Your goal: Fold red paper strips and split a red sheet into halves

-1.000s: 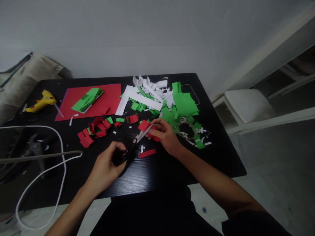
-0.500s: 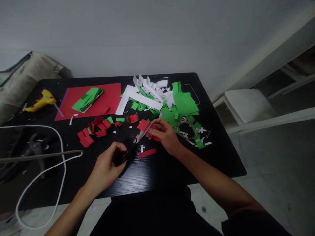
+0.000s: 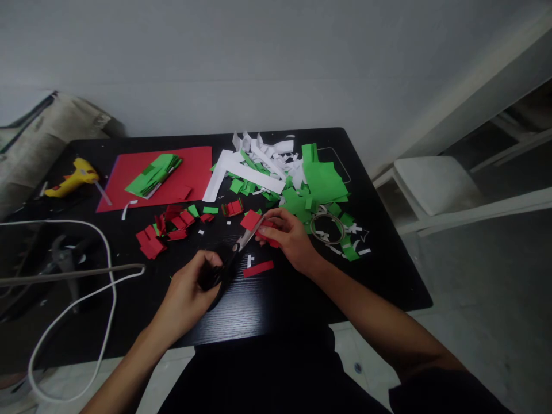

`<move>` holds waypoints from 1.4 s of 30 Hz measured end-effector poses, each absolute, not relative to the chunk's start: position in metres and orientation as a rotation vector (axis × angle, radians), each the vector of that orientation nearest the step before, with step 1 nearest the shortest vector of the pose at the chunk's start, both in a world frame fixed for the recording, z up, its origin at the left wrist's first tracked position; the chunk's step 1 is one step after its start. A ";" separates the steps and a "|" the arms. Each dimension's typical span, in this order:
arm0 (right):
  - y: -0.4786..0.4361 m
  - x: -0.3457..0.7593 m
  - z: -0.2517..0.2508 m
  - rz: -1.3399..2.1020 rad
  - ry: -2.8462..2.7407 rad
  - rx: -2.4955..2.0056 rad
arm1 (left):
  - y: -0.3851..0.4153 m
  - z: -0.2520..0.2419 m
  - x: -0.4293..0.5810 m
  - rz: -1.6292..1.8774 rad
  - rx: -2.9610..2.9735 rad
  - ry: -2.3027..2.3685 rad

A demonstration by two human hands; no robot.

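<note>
My left hand (image 3: 194,284) is wrapped round the black handles of a pair of scissors (image 3: 240,244). Their metal blades point up and to the right, across a piece of folded red paper (image 3: 250,219). That paper is pinched between the thumb and fingers of my right hand (image 3: 285,234), with part of it hidden by the fingers. On the table just below the blades lie a flat red strip (image 3: 259,268) and a small white scrap (image 3: 249,261). A loose heap of folded red pieces (image 3: 150,241) rests to the left of the scissors.
White strips and scraps (image 3: 254,175), green paper (image 3: 325,181) and a tape ring (image 3: 328,228) lie at the back and right. Farther left are a red sheet (image 3: 198,172), a folded green bundle (image 3: 154,175), a yellow glue gun (image 3: 73,177) and a white cable (image 3: 107,339).
</note>
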State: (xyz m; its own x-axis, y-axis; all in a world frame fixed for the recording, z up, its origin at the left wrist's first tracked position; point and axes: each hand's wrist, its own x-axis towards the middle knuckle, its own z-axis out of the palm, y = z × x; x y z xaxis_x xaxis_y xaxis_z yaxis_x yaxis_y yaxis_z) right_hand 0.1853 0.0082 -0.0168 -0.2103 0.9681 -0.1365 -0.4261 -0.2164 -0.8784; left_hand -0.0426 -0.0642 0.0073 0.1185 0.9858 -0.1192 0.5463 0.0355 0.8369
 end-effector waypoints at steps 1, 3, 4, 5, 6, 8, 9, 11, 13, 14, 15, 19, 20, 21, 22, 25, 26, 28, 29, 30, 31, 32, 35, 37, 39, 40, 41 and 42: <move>0.008 0.185 -0.017 1.655 -0.878 -0.892 | -0.064 0.008 -0.042 0.709 1.619 1.528; 0.008 0.185 -0.017 1.655 -0.874 -0.892 | -0.064 0.008 -0.042 0.707 1.633 1.522; 0.008 0.185 -0.017 1.653 -0.871 -0.894 | -0.064 0.008 -0.042 0.701 1.643 1.522; 0.008 0.185 -0.017 1.653 -0.871 -0.896 | -0.064 0.008 -0.043 0.695 1.653 1.522; 0.008 0.185 -0.017 1.654 -0.870 -0.898 | -0.064 0.007 -0.043 0.694 1.662 1.523; 0.008 0.185 -0.017 1.657 -0.866 -0.903 | -0.064 0.006 -0.044 0.687 1.673 1.530; 0.008 0.185 -0.017 1.658 -0.864 -0.908 | -0.065 0.005 -0.045 0.685 1.673 1.534; 0.008 0.185 -0.016 1.660 -0.865 -0.920 | -0.065 0.004 -0.046 0.672 1.670 1.534; 0.007 0.185 -0.016 1.660 -0.864 -0.925 | -0.066 0.002 -0.046 0.662 1.675 1.535; 0.007 0.185 -0.016 1.660 -0.865 -0.924 | -0.066 0.001 -0.047 0.660 1.683 1.535; 0.008 0.185 -0.016 1.662 -0.867 -0.922 | -0.066 0.001 -0.047 0.657 1.690 1.536; 0.007 0.185 -0.018 1.657 -0.876 -0.918 | -0.066 -0.003 -0.048 0.651 1.698 1.530; 0.007 0.185 -0.018 1.656 -0.874 -0.916 | -0.067 -0.004 -0.049 0.650 1.700 1.527; 0.007 0.185 -0.018 1.657 -0.872 -0.916 | -0.067 -0.005 -0.050 0.650 1.704 1.522; 0.007 0.185 -0.018 1.659 -0.871 -0.917 | -0.067 -0.007 -0.050 0.652 1.710 1.515; 0.007 0.185 -0.017 1.665 -0.861 -0.920 | -0.068 -0.009 -0.052 0.650 1.714 1.496; 0.008 0.185 -0.017 1.667 -0.857 -0.920 | -0.069 -0.010 -0.053 0.646 1.713 1.490; 0.008 0.185 -0.017 1.667 -0.854 -0.919 | -0.069 -0.010 -0.053 0.639 1.718 1.486; 0.007 0.185 -0.017 1.668 -0.857 -0.920 | -0.069 -0.011 -0.053 0.635 1.727 1.485; 0.007 0.185 -0.017 1.666 -0.861 -0.921 | -0.069 -0.010 -0.053 0.630 1.739 1.485; 0.007 0.185 -0.017 1.665 -0.864 -0.925 | -0.068 -0.010 -0.053 0.625 1.750 1.486; 0.007 0.185 -0.017 1.665 -0.865 -0.929 | -0.068 -0.010 -0.053 0.619 1.757 1.488; 0.007 0.185 -0.017 1.665 -0.855 -0.945 | -0.068 -0.010 -0.052 0.611 1.739 1.489; 0.008 0.185 -0.016 1.664 -0.846 -0.952 | -0.068 -0.010 -0.051 0.632 1.702 1.490; 0.008 0.185 -0.016 1.661 -0.837 -0.955 | -0.067 -0.009 -0.049 0.675 1.641 1.505; 0.008 0.185 -0.017 1.662 -0.832 -0.954 | -0.067 -0.008 -0.048 0.706 1.604 1.518; 0.009 0.185 -0.017 1.666 -0.823 -0.951 | -0.066 -0.007 -0.047 0.740 1.571 1.535; 0.009 0.185 -0.018 1.671 -0.811 -0.947 | -0.065 -0.005 -0.046 0.777 1.544 1.556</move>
State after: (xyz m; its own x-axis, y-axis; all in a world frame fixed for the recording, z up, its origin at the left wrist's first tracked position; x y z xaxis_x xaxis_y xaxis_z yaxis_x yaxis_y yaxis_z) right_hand 0.1848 0.0093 -0.0177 -0.1841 0.9613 -0.2048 -0.4345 -0.2665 -0.8603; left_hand -0.0464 -0.0648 -0.0052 0.0582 0.9918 -0.1135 0.5053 0.0688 0.8602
